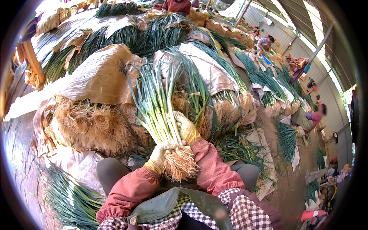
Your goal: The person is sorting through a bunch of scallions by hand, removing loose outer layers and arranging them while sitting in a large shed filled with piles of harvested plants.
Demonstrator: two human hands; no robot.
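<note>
A bunch of green onions (163, 115) stands upright before me, its green leaves at the top and pale brown roots at the bottom. My left hand (156, 158), in a yellowish work glove, is closed round the white stems just above the roots. Higher up, on the right side of the stalks, my gloved right hand (186, 128) grips the same bunch. The stems hide part of its fingers. Directly behind the bunch is a big pile of green onions (99, 124) with roots facing me, partly under a beige woven sack (101, 74).
Loose green onions (73, 195) lie on the ground at my left. Leaf scraps (239, 149) cover a sheet (264, 168) at my right. More leafy piles (161, 32) stretch behind. A crouching person (312, 117) works at far right, another (264, 44) farther back.
</note>
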